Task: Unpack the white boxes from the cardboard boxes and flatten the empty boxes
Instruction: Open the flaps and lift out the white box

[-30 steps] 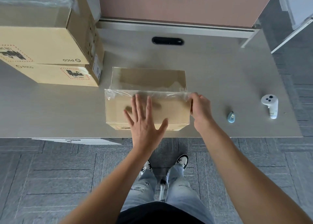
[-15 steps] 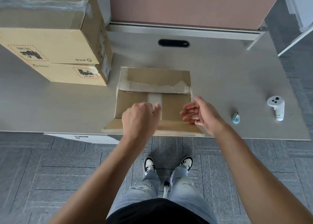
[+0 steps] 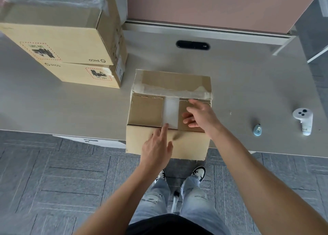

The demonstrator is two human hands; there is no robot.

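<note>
A small cardboard box [image 3: 145, 110] stands at the desk's near edge with both long flaps folded out: the far one [image 3: 170, 83] with torn tape, the near one [image 3: 188, 146] hanging over the edge. Its two short inner flaps lie closed, and a strip of a white box [image 3: 170, 110] shows in the gap between them. My left hand [image 3: 156, 149] rests over the near flap, index finger pointing at the gap. My right hand [image 3: 200, 116] hovers with spread fingers over the right inner flap, holding nothing.
Two larger taped PICO cardboard boxes [image 3: 58, 39] are stacked at the desk's back left. A white controller [image 3: 303, 119] and a small blue cutter [image 3: 257, 130] lie at the right. A pink divider panel [image 3: 220, 5] backs the desk [image 3: 71, 101].
The taped top of the small box was opened: the near long flap swung down over the desk edge. My left hand went from a fist to a pointing finger, and my right hand moved over the inner flap.
</note>
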